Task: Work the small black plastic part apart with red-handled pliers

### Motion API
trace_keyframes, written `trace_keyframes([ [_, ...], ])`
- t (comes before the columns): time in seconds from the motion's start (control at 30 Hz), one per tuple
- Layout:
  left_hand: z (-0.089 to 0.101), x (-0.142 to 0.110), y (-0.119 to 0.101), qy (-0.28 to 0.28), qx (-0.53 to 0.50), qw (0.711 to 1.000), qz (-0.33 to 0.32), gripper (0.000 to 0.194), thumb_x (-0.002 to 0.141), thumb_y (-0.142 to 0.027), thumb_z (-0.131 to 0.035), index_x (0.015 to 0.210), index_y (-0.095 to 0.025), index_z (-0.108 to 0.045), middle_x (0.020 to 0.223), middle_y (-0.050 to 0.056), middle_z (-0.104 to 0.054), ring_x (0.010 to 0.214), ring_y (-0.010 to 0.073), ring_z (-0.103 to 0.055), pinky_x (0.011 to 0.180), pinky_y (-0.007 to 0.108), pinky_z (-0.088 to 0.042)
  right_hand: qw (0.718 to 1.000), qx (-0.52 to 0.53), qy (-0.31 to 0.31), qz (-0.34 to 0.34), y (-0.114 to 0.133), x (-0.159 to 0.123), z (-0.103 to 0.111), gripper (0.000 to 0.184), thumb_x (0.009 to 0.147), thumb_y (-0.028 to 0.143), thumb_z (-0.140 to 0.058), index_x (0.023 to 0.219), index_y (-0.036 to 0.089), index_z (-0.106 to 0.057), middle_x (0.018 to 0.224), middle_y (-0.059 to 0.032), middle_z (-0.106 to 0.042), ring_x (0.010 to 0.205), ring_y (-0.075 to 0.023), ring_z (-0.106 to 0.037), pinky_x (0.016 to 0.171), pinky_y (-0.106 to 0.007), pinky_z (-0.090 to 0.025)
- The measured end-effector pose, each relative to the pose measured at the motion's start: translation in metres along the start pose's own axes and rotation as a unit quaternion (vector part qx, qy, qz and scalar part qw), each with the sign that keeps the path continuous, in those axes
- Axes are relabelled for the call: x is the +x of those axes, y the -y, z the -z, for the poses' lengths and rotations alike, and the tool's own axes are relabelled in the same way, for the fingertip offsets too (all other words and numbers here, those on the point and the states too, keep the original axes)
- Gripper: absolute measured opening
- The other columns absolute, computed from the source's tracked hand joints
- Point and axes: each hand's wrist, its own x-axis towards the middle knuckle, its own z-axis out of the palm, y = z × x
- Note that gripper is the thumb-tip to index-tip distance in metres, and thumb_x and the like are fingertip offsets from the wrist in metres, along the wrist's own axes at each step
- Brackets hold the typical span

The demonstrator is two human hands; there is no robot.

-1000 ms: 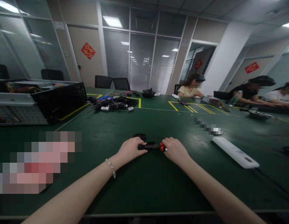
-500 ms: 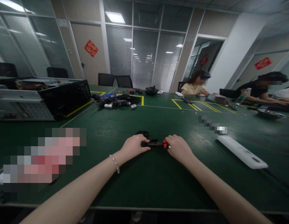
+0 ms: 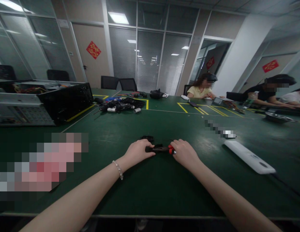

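My right hand [image 3: 185, 153] is closed round the red handles of a pair of pliers [image 3: 162, 149], whose dark jaws point left. Between the thumb and fingers of my left hand [image 3: 139, 150] is a small black part [image 3: 149, 149]. The tips of the pliers meet this part, though whether they clamp it is too small to tell. Just beyond my left fingers, a black piece [image 3: 147, 138] lies on the green table [image 3: 140, 196]. Another dark bit shows behind the jaws, partly hidden.
An opened computer case [image 3: 65, 103] stands at the left, with a blurred-out item in front of it. Black tools and cables [image 3: 123, 104] are heaped farther back. On the right lie a white power strip [image 3: 249, 157] and a metal bowl [image 3: 279, 117]. Other people sit at the far right.
The whole view has shifted slightly. Both hands, the pliers and the black part keep nearly the same position relative to each other.
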Motion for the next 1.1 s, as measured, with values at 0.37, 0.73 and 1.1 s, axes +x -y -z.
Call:
trace_keyframes([
  [0.37,0.0023,-0.0009,-0.0029,0.013,0.0,1.0,0.011,0.033,0.071,-0.044,-0.055,0.099,-0.026,-0.059,0.094,0.0,-0.059,0.082,0.0181,-0.055,0.068,0.028,-0.043,1.0,0.002,0.014,-0.006,0.001,-0.0003,0.0033,0.025,0.066,0.015,-0.051,0.09,0.016,-0.057,0.089,-0.0065,-0.059,0.079,-0.0189,-0.049,0.067,-0.029,-0.036],
  [0.73,-0.0007,0.0006,-0.0012,0.0,0.01,1.0,0.006,0.032,0.071,-0.042,-0.057,0.097,-0.025,-0.06,0.095,0.001,-0.059,0.083,0.0183,-0.055,0.069,0.028,-0.043,1.0,0.002,0.019,-0.009,0.0016,-0.0008,0.0037,0.024,0.067,0.015,-0.05,0.09,0.015,-0.057,0.091,-0.0072,-0.058,0.079,-0.0185,-0.049,0.068,-0.028,-0.036],
  [1.1,0.0003,0.0001,-0.0008,0.002,-0.003,1.0,0.012,0.032,0.07,-0.041,-0.057,0.097,-0.024,-0.06,0.1,0.001,-0.058,0.084,0.019,-0.055,0.07,0.029,-0.043,1.0,-0.01,0.002,-0.013,0.0049,0.0001,0.0075,0.022,0.069,0.013,-0.051,0.09,0.016,-0.057,0.091,-0.0066,-0.058,0.082,-0.0188,-0.049,0.07,-0.029,-0.036],
])
